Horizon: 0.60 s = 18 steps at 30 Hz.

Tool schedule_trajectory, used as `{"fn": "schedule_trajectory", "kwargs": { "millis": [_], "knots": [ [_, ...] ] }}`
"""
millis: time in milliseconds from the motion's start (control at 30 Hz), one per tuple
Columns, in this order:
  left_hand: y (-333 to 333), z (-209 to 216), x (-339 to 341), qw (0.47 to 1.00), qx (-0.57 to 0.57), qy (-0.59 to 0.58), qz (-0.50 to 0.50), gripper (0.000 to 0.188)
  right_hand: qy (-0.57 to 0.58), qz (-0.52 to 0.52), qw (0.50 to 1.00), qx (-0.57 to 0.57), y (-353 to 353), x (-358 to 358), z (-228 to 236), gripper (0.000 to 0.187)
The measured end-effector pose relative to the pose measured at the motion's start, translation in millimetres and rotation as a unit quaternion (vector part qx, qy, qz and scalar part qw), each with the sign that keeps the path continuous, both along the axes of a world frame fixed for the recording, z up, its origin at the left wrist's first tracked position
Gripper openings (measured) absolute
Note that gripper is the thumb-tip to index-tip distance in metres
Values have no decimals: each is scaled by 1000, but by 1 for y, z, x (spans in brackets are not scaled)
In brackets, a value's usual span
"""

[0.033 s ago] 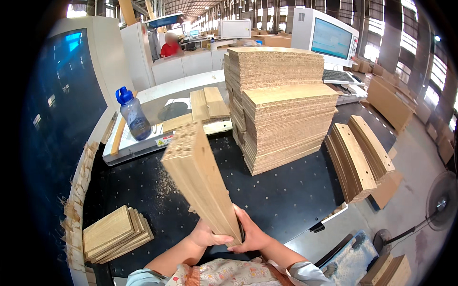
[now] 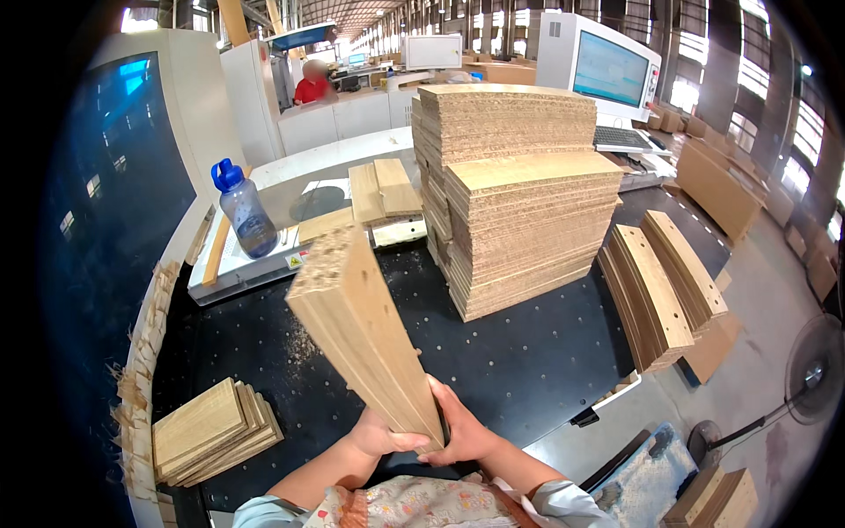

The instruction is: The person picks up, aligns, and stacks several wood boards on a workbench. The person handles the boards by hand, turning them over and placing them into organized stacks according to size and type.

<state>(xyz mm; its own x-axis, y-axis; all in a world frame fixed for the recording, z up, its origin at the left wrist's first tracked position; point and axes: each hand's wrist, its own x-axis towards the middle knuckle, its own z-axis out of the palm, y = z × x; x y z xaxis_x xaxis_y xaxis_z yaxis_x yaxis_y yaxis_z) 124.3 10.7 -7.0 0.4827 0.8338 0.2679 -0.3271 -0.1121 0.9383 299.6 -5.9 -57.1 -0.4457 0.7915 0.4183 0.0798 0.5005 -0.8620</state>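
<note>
Between both hands I hold a bundle of narrow particle-board strips [image 2: 365, 326], wood-grained on the faces, with a rough speckled far end tilted up and leftward. My left hand [image 2: 383, 436] grips its near end from the left, thumb across the face. On the opposite side my right hand [image 2: 462, 427] closes around the same end. Below lies a black work table [image 2: 502, 361] dotted with small holes, with sawdust [image 2: 304, 343] scattered left of the bundle. A tall stack of board strips [image 2: 532, 238] stands beyond it, to the right.
Several short boards [image 2: 207, 431] lie at the near left. Drilled strips [image 2: 651, 299] sit along the right edge. Behind are a blue bottle [image 2: 246, 216], loose boards [image 2: 383, 194], and a monitor [image 2: 607, 66] with a keyboard [image 2: 620, 139]. A fan [image 2: 811, 374] stands right; a person in red [image 2: 314, 88] is far back.
The far end of the held bundle has shifted slightly left. Both hands keep their grip at the near end.
</note>
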Motion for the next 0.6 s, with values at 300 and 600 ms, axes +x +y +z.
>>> {"fn": "schedule_trajectory", "kwargs": {
  "millis": [300, 600],
  "knots": [
    [1, -8, 3, 988, -80, -127, 40, 80, -13, -20, 1000, -14, -4, -8, 5, 122],
    [17, 22, 62, 992, -110, -51, -14, 114, 243, 3, 955, -171, -17, 27, 13, 112]
  ]
}}
